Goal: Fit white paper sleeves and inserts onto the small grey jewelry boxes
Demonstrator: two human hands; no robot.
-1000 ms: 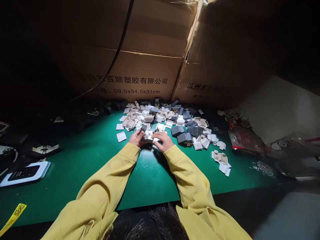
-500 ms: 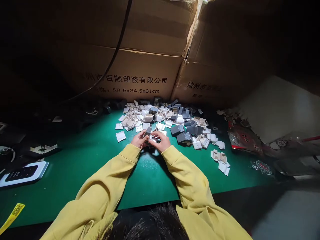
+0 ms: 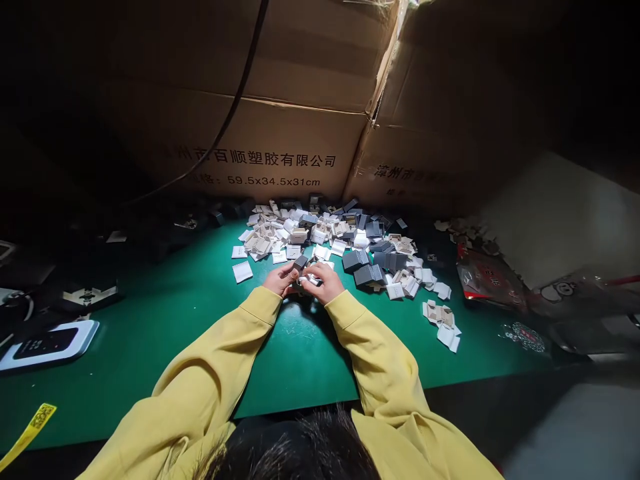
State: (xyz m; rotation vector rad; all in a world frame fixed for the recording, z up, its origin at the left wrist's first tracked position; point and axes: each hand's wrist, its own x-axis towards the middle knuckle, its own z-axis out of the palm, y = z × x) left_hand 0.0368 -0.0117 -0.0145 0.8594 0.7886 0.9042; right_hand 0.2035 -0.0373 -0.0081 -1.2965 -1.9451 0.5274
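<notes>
My left hand (image 3: 278,280) and my right hand (image 3: 326,283) meet over the green mat (image 3: 165,320), both in yellow sleeves. Together they pinch a small grey box (image 3: 301,263) with a white piece (image 3: 313,280) against it, the fingers closed round them. Just beyond the hands lies a heap of small white and grey folded boxes (image 3: 325,237). A few finished grey boxes (image 3: 363,268) sit right of my right hand.
Two big cardboard cartons (image 3: 280,127) stand behind the heap, with a black cable (image 3: 235,100) across them. A white device (image 3: 47,345) lies at the left, a yellow tag (image 3: 30,427) at the near left. Printed plastic bags (image 3: 493,280) lie at the right.
My hands have drawn closer together and lifted the grey box and white piece off the mat; the box now sits between the fingertips of both hands.
</notes>
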